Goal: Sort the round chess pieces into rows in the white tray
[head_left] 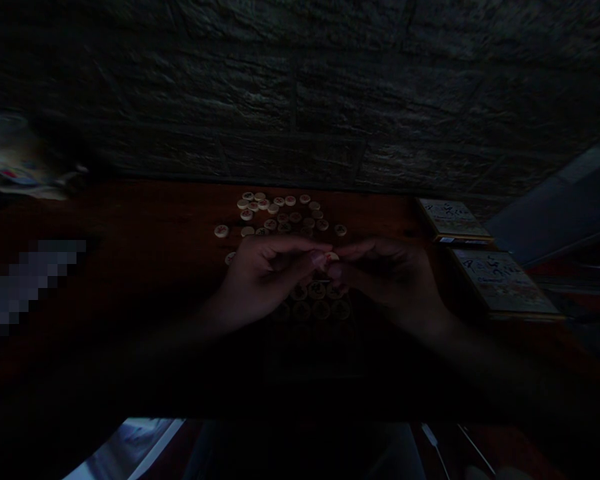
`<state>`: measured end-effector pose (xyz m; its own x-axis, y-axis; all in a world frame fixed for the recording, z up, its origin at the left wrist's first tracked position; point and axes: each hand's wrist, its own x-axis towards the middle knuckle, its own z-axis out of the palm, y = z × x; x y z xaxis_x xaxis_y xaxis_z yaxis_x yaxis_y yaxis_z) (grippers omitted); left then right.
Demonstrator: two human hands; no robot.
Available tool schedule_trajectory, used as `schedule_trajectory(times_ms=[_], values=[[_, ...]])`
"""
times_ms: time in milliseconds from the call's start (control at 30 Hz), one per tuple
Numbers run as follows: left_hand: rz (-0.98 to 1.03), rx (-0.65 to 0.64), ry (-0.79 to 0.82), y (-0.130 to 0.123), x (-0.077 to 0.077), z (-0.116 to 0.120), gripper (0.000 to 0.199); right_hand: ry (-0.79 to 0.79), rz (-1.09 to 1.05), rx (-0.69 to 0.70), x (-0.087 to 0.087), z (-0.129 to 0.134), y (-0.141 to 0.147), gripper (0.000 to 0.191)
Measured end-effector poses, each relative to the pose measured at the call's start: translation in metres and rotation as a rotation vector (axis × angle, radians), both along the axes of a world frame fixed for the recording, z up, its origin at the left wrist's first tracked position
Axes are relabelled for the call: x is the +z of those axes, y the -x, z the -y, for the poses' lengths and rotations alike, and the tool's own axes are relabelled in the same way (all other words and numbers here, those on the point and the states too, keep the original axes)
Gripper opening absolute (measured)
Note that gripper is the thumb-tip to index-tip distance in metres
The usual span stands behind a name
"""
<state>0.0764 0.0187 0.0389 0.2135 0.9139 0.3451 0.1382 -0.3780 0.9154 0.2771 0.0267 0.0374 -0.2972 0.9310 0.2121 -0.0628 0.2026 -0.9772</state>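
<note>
Round pale pieces with red or dark characters lie scattered on the dark reddish table, such as one (pixel 221 231) at the left of the group. My left hand (pixel 275 270) and my right hand (pixel 390 277) meet at the middle, both pinching one round piece (pixel 331 257) with a red mark. Below my fingers, several more pieces (pixel 321 310) sit side by side in rows, in what looks like a dark tray or box. Its edges are hard to make out in the dim light.
Two flat printed boxes, one (pixel 454 219) behind the other (pixel 505 281), lie on the right of the table (pixel 155 220). A pale bag or container (pixel 23 157) stands at the far left. A stone wall (pixel 290 93) rises behind the table.
</note>
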Motion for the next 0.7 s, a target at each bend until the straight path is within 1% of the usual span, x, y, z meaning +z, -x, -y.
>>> schedule_trajectory(times_ms=[133, 233, 367, 500, 600, 700], values=[[0.021, -0.047, 0.004, 0.0009, 0.0005, -0.0008, 0.021, 0.011, -0.046, 0.024, 0.0027, -0.0023, -0.0005, 0.016], [0.023, -0.05, -0.005, 0.0016, -0.002, -0.0018, 0.028, 0.034, -0.06, 0.015, 0.0041, -0.0018, 0.0001, 0.018], [0.024, -0.032, -0.015, 0.002, -0.0048, -0.0034, 0.028, 0.045, -0.05, 0.014, 0.0025, 0.001, 0.0001, 0.022], [0.034, -0.048, -0.028, 0.0014, -0.0057, -0.0029, 0.028, 0.026, -0.057, 0.02, 0.0016, 0.0033, -0.0001, 0.021], [0.009, -0.02, -0.066, 0.001, -0.0047, -0.0005, 0.024, 0.07, -0.051, 0.044, 0.003, 0.0046, 0.0007, 0.021], [-0.074, 0.025, -0.137, 0.002, -0.0031, 0.0016, 0.022, 0.13, -0.056, 0.071, 0.005, 0.0059, 0.002, 0.025]])
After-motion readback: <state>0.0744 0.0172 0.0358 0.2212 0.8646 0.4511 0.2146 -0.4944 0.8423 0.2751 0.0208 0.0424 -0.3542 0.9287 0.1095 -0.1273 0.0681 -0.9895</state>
